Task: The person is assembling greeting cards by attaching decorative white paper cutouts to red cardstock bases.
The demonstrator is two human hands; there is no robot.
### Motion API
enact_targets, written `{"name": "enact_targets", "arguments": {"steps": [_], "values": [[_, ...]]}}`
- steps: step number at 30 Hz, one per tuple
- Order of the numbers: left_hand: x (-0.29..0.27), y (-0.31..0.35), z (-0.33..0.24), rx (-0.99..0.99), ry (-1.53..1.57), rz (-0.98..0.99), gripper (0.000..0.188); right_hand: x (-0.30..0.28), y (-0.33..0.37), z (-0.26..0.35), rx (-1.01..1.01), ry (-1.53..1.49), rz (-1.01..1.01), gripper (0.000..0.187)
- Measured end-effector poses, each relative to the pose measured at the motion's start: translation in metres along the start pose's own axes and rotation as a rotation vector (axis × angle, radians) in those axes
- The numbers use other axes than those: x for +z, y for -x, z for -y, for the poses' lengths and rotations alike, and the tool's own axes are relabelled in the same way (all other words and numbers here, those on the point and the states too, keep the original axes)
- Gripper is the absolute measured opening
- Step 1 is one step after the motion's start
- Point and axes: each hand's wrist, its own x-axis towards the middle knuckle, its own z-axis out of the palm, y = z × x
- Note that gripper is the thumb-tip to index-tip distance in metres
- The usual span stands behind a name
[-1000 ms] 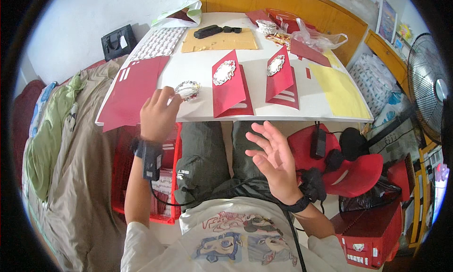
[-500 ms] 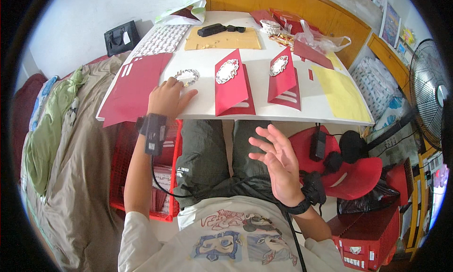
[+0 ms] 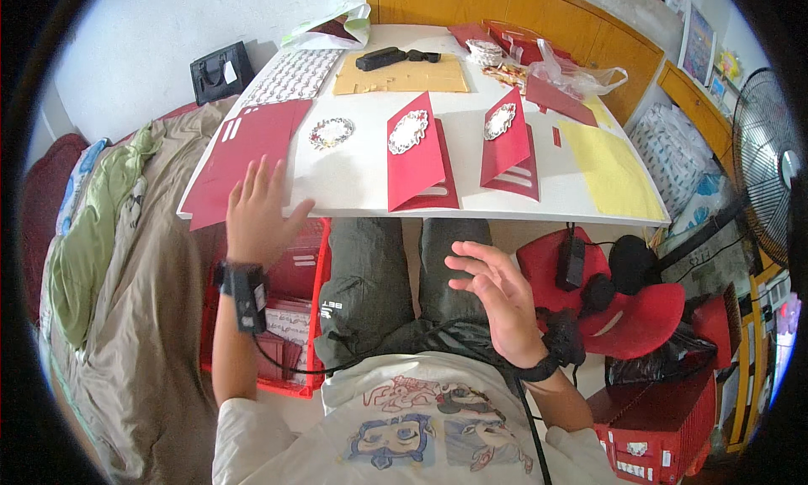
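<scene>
My left hand hovers with fingers spread at the front left edge of the table, over the near end of a stack of red card sheets, and holds nothing. Away from its fingertips, an oval ornate paper cutout lies flat on the white tabletop. My right hand is above my lap, palm turned inward, fingers apart and nothing in it. Two folded red cards stand on the table: a left card and a right card, each bearing a white oval ornament.
A sheet of printed ovals, a cardboard piece with a black item on it, and a yellow sheet lie on the table. Below are a red crate and a red stool. A fan stands right.
My left hand has drawn back from the oval cutout, moving left and nearer to me, with its fingers spreading. The cutout stays on the table. My right hand has hardly moved.
</scene>
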Motion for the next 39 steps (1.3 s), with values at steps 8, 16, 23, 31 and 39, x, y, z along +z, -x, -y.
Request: {"name": "enact_targets", "arguments": {"steps": [8, 16, 23, 31, 39], "values": [[-0.007, 0.02, 0.016, 0.095, 0.092, 0.007, 0.064, -0.002, -0.011, 0.003, -0.026, 0.024, -0.056, 0.028], [-0.015, -0.017, -0.072, 0.447, 0.379, -0.127, 0.072, -0.02, -0.031, 0.003, -0.213, 0.285, -0.234, 0.019], [0.005, -0.026, -0.118, 0.603, 0.337, -0.129, 0.05, -0.063, -0.047, 0.02, -0.336, 0.584, -0.508, 0.017], [0.0, -0.02, -0.113, 0.65, 0.329, -0.301, 0.042, -0.055, -0.066, 0.043, -0.672, 1.423, -0.272, 0.033], [0.003, -0.01, -0.111, 0.637, 0.302, -0.286, 0.04, -0.069, -0.071, 0.006, -0.458, 1.591, -0.074, 0.043]]}}
